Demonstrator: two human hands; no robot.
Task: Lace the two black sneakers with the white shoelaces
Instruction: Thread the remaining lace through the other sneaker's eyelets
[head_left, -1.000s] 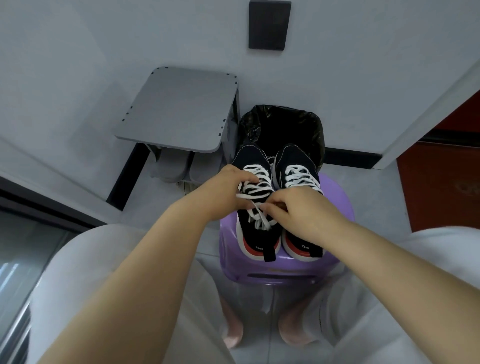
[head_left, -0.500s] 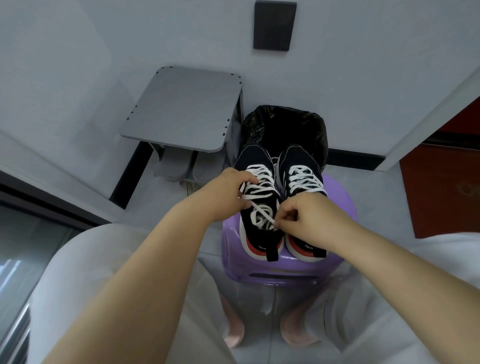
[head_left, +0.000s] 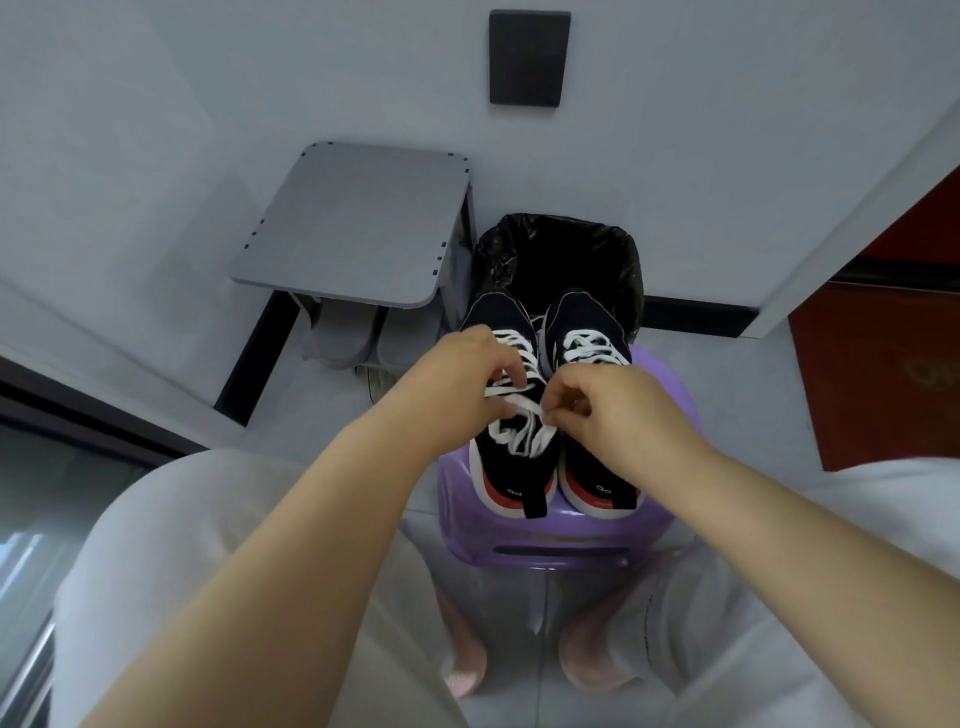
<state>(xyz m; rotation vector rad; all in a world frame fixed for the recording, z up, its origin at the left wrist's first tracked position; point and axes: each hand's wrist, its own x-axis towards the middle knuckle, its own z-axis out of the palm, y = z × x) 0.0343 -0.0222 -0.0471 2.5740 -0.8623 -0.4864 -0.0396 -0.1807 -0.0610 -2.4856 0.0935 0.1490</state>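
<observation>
Two black sneakers stand side by side, toes away from me, on a purple plastic stool. The left sneaker carries a white shoelace with loose ends bunched over its tongue. White lacing crosses the right sneaker. My left hand pinches a strand of the lace over the left sneaker. Just to the right, my right hand pinches the other end, fingers curled, and hides the right sneaker's middle.
A bin with a black liner stands right behind the stool. To its left is a grey side table with grey slippers beneath. My knees in light trousers flank the stool. A red door is at right.
My right hand rose from the heel side toward the middle of the left sneaker, drawing the lace end up. My left hand stayed over the laces, still pinching.
</observation>
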